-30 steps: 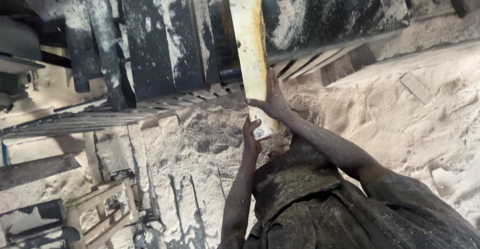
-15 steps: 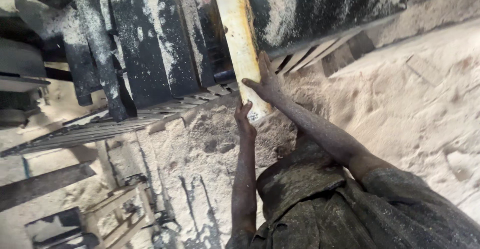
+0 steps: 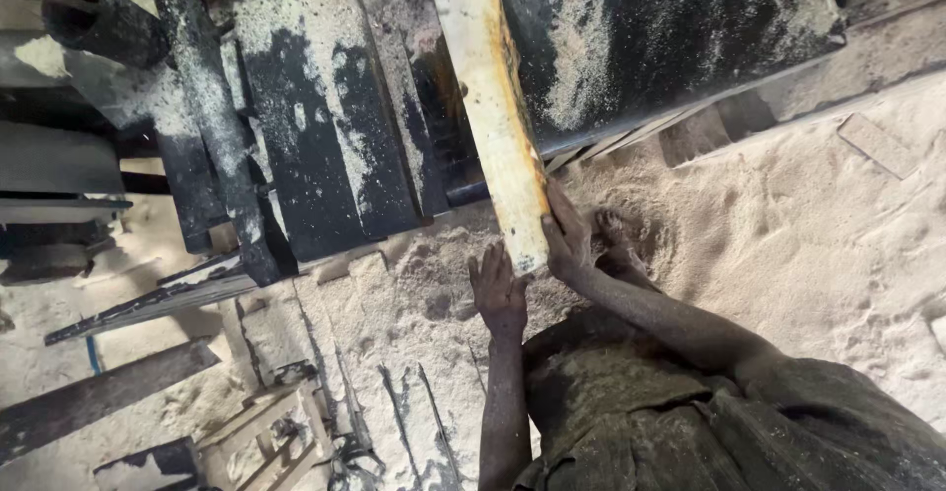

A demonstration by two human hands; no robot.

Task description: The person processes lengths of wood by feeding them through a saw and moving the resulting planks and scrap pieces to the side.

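At plank near end: right hand lay flat against its side, steadying; left hand open below end, fingers spread, gripping nothing; sawdust beneath.

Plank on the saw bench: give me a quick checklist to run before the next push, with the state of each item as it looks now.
1. Left hand on the near end of the pale plank: ok, fingers at its end.
2. Right hand steadying the plank's right edge: ok, flat against it.
3. Plank lying along the dark machine table: ok, straight along it.
4. Blade position ahead of the plank: cannot tell, no blade shows.
5. Footing: not ok, a bare foot stands in loose sawdust close under the plank's end.
6. Hands bare, no gloves: not ok.
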